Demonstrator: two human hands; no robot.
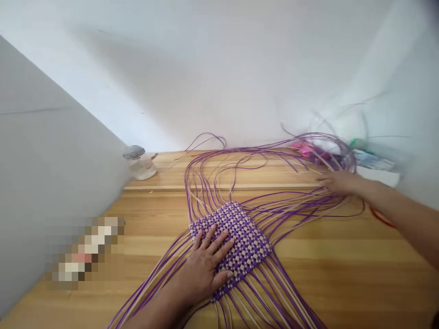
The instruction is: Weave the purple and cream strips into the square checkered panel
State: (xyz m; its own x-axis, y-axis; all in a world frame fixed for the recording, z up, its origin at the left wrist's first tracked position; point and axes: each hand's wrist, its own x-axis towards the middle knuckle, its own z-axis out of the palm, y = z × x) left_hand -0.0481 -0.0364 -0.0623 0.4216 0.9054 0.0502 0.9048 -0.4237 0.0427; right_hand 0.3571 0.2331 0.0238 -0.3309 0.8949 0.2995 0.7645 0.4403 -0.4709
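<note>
A square woven panel [245, 244] in purple and cream lies on the wooden table, turned cornerwise. Long loose strands [284, 203] run out from all its sides. Flat on the left part of the panel rests my left hand [206, 265], fingers spread, covering some of the weave. Out to the right, my right hand [338, 185] is over the far ends of the strands, beside a looped bundle of them. Motion blur smears its fingers, so whether it grips any strand is unclear.
A clear jar with a grey lid [140, 164] stands at the back left. Toward the back right are a blurred pink item [303, 148] and white papers [377, 173]. A raised ledge [164, 187] crosses the table's rear, against the wall. Something pixelated lies at left.
</note>
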